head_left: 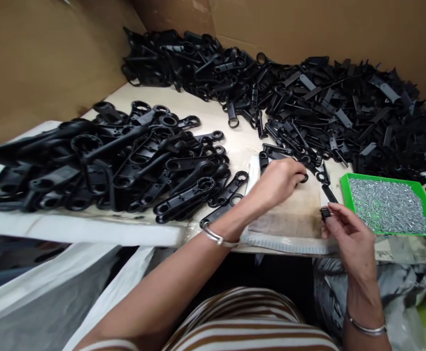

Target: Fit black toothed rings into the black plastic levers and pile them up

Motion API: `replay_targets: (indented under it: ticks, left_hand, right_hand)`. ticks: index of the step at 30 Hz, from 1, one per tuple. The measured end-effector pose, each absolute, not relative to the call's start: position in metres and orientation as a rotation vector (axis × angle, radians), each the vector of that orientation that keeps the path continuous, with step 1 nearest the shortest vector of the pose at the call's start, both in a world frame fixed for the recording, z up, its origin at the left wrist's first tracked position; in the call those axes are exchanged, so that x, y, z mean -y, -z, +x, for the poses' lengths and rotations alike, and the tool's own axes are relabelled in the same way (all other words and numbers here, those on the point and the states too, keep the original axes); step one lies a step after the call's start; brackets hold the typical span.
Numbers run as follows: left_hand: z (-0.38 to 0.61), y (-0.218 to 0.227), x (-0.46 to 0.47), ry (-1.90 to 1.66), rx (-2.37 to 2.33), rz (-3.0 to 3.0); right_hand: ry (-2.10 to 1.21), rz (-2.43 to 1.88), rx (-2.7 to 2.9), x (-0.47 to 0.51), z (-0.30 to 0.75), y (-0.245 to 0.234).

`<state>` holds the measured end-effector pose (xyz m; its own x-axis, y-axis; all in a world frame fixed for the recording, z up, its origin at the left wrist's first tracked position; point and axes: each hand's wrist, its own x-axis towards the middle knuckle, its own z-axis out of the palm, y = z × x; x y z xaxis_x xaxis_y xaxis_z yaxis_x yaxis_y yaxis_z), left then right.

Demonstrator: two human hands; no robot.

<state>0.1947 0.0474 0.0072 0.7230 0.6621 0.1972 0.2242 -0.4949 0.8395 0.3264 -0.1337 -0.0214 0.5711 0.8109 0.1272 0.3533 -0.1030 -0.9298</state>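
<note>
My left hand [278, 181] reaches over the table and closes its fingertips on a black plastic lever part [303, 177] at the near edge of the right-hand pile [344, 112]. Nearer the table's front edge, my right hand [348, 234] holds a slim black plastic piece [327, 202] upright between thumb and fingers. Both wrists wear metal bangles. A worn beige mat [293, 214] lies under both hands.
A heap of larger black ring-ended levers [125, 161] fills the left of the table. A green tray [344, 183] of small silver screws [388, 204] sits at the right. Cardboard walls [308, 24] stand behind. A white sack [52, 292] hangs below the front edge.
</note>
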Motion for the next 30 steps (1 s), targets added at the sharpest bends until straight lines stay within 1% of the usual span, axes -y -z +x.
replay_targets:
  ticks: [3, 5, 7, 9, 12, 14, 16, 18, 21, 23, 25, 28, 30]
  left_hand:
    - [0.166, -0.018, -0.047, -0.722, -0.618, 1.542]
    - [0.148, -0.020, -0.033, -0.758, -0.549, 1.435]
    - [0.135, -0.017, -0.012, -0.808, -0.489, 1.665]
    - [0.128, -0.010, 0.011, -0.887, -0.394, 2.093]
    - [0.127, 0.004, 0.032, -0.831, -0.240, 2.636]
    - [0.128, 0.014, 0.035, -0.792, -0.188, 2.810]
    - [0.128, 0.020, 0.035, -0.822, -0.163, 2.795]
    - [0.127, 0.022, 0.033, -0.908, -0.183, 2.554]
    - [0.125, 0.022, 0.034, -1.026, -0.439, 1.890]
    - [0.126, 0.021, 0.035, -0.964, -0.567, 1.416]
    - [0.130, 0.022, 0.036, -0.815, -0.544, 1.067]
    - [0.137, 0.025, 0.036, -0.705, -0.482, 0.817]
    - [0.141, 0.027, 0.036, -0.748, -0.508, 0.744]
  right_hand:
    - [-0.626, -1.561, 0.805, 0.131, 0.327, 0.023]
    - [-0.691, -1.483, 0.769, 0.127, 0.324, 0.023]
    - [-0.764, -1.412, 0.748, 0.122, 0.317, 0.023]
    - [-0.835, -1.336, 0.697, 0.116, 0.308, 0.022]
    - [-0.924, -1.257, 0.604, 0.109, 0.292, 0.023]
    - [-0.936, -1.275, 0.586, 0.106, 0.284, 0.025]
    - [-0.905, -1.323, 0.607, 0.105, 0.279, 0.026]
    - [-0.870, -1.355, 0.640, 0.106, 0.278, 0.028]
    - [-0.829, -1.363, 0.701, 0.106, 0.278, 0.029]
    - [-0.842, -1.346, 0.755, 0.105, 0.277, 0.030]
    - [-0.892, -1.315, 0.787, 0.103, 0.273, 0.031]
    - [-0.930, -1.293, 0.813, 0.102, 0.265, 0.032]
    - [-0.817, -1.356, 0.892, 0.103, 0.263, 0.030]
